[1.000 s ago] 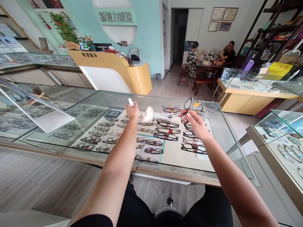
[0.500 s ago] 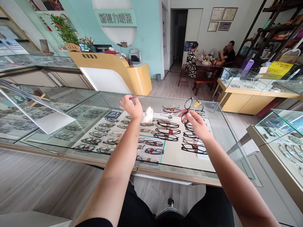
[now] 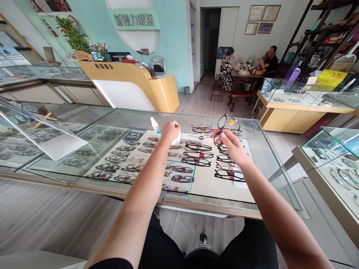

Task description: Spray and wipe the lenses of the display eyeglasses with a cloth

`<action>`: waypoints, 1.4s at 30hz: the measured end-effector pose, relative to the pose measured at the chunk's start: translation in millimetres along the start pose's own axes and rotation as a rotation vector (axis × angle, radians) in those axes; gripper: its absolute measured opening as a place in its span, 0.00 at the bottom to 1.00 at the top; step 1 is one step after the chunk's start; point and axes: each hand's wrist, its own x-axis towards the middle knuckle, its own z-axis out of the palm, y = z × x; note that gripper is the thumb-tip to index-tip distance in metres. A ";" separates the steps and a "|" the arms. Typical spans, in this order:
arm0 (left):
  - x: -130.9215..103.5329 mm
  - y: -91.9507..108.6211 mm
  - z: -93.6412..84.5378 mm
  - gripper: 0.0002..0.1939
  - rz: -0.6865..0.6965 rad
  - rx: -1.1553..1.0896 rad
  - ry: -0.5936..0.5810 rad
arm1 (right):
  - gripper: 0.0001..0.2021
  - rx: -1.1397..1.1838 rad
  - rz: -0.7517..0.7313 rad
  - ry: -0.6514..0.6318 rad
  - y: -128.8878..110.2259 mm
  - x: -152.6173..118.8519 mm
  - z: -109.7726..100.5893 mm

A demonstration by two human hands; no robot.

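Note:
My right hand pinches a pair of dark-framed glasses by one side, held upright above the glass counter; an orange tag shows on a lens. My left hand is closed over a white cloth, part of which sticks out beneath the fingers. A small white spray bottle stands on the counter just left of that hand. Rows of glasses lie below and between my hands, and more lie at the right.
A tilted mirror or panel stands on the counter at the left. A dark sign lies near the bottle. Further back are a yellow desk, another display case and two people seated at a table.
My left hand has moved right, from the spot where the bottle now shows, and has closed over the white cloth. My right hand still holds the glasses in nearly the same place.

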 end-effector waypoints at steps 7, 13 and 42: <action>-0.6 -3.1 -0.9 0.05 -0.066 0.168 -0.130 | 0.27 0.021 -0.005 -0.006 1.6 0.6 0.1; 1.9 -5.1 -2.9 0.16 -0.154 0.313 -0.246 | 0.26 0.043 0.003 -0.008 -0.5 0.1 0.8; 6.2 -7.2 -11.4 0.20 -0.266 0.333 -0.184 | 0.24 0.064 0.001 -0.014 0.5 -0.3 2.3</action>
